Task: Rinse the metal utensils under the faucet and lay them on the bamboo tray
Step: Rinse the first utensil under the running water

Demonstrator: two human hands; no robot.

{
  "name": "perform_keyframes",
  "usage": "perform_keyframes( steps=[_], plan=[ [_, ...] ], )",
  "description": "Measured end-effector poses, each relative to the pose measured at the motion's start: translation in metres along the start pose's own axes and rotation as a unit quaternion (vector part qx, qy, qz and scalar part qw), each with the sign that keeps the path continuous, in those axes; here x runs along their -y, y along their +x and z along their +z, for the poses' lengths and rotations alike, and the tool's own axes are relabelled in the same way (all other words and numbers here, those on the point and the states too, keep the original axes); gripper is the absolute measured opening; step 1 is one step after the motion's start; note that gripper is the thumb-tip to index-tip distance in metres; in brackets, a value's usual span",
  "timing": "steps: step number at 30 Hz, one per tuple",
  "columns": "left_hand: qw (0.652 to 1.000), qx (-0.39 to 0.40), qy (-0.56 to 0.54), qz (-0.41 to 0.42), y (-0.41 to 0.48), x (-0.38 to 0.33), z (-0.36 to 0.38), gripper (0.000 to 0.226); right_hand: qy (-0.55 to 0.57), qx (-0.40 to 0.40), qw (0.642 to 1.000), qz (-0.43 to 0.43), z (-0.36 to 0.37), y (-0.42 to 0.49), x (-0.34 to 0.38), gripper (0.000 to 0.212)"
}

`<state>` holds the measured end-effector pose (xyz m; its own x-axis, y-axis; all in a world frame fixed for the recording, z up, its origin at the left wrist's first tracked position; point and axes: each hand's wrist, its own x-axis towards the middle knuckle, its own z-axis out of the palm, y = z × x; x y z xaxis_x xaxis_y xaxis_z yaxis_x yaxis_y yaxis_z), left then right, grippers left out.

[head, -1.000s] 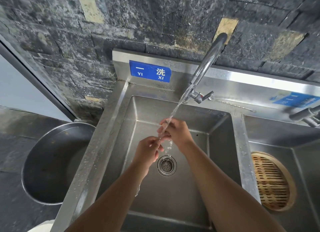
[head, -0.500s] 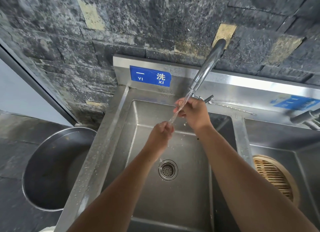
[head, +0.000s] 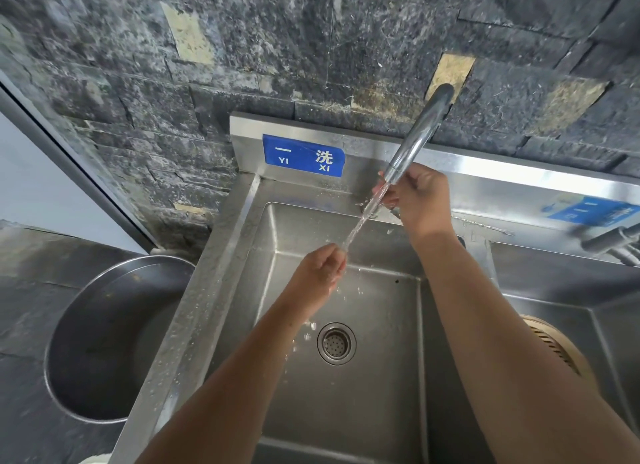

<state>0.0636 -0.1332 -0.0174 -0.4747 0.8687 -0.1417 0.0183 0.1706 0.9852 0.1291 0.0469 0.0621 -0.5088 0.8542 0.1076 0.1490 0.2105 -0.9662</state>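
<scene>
Water runs from the faucet (head: 415,141) down onto my left hand (head: 320,271), which is a tight fist over the left sink basin (head: 381,411). Its fingers curl round something small that they hide, so no metal utensil shows. My right hand (head: 420,204) is up at the base of the faucet behind the spout, fingers curled where the faucet handle sits; the handle itself is covered. The round bamboo tray (head: 561,352) lies in the right basin, mostly hidden by my right forearm.
The drain (head: 336,342) sits in the basin floor below my left hand. A large metal pot (head: 104,342) stands on the dark counter left of the sink. A second faucet (head: 609,242) juts in at the right edge. A blue label (head: 303,155) marks the backsplash.
My right hand left my left hand and rose to the base of the faucet. My left hand stayed clenched under the stream and moved slightly up.
</scene>
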Motion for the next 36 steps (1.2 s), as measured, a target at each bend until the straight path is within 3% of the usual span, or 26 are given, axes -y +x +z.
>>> perform_keyframes(
  steps=[7, 13, 18, 20, 23, 26, 29, 36],
  plan=[
    [0.989, 0.020, 0.141, 0.038, -0.006, 0.004, -0.006, 0.032, 0.035, -0.031, 0.999, -0.019, -0.016, 0.000, 0.019, 0.026],
    [0.993, -0.001, 0.112, 0.038, -0.012, 0.010, -0.010, 0.032, 0.044, -0.034, 0.998, -0.033, -0.024, -0.002, 0.027, 0.021],
    [0.996, 0.056, -0.065, -0.012, -0.019, 0.020, -0.021, 0.025, 0.068, -0.034, 0.997, -0.013, -0.022, -0.008, 0.025, 0.024],
    [0.981, 0.087, -0.164, -0.061, -0.024, 0.027, -0.028, 0.018, 0.087, -0.033, 0.996, 0.009, -0.016, -0.012, 0.019, 0.026],
    [0.949, 0.140, -0.258, -0.112, -0.031, 0.037, -0.041, 0.031, 0.129, -0.030, 0.989, 0.062, -0.002, -0.019, 0.004, 0.020],
    [0.927, 0.205, -0.273, -0.154, -0.040, 0.046, -0.056, 0.046, 0.190, -0.018, 0.972, 0.141, 0.015, -0.027, -0.015, 0.020],
    [0.935, 0.244, -0.184, -0.177, -0.045, 0.046, -0.057, 0.046, 0.215, 0.000, 0.960, 0.181, 0.035, -0.038, -0.032, 0.019],
    [0.965, 0.080, -0.168, -0.187, -0.030, 0.023, -0.021, 0.023, 0.217, 0.030, 0.941, 0.257, 0.068, -0.077, -0.056, 0.016]
  ],
)
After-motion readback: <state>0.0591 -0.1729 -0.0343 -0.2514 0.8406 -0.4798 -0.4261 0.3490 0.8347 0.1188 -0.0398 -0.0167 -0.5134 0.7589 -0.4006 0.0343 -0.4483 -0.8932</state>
